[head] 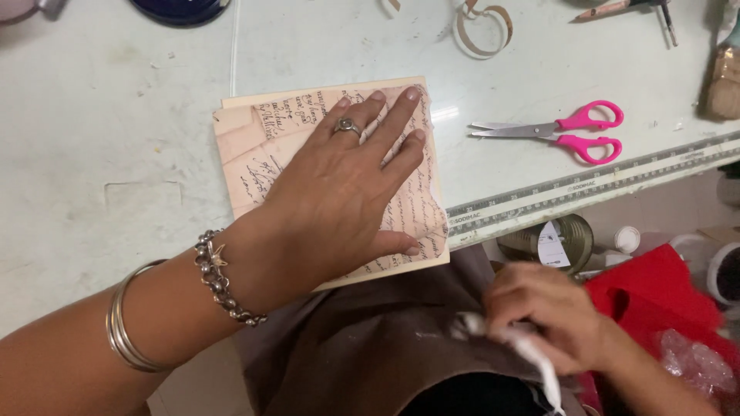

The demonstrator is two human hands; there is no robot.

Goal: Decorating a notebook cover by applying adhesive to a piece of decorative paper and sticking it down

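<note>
Card, cream, square, faced with pinkish paper bearing handwritten script; lies at near table edge, centre. Left hand flat on it, fingers spread, pressing down; 1 ring, 2 bracelets at wrist. Right hand near right, below table edge, blurred, pinching crumpled white cloth. Pink-handled scissors right of card, blades shut. Long ruler along table edge. Tin with white label under ruler. Red bag at near right.

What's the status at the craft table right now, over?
Left hand flat on the script-printed paper, pressing it to the board. Right hand off the table, gripping a white cloth. Pink scissors lie apart.
</note>
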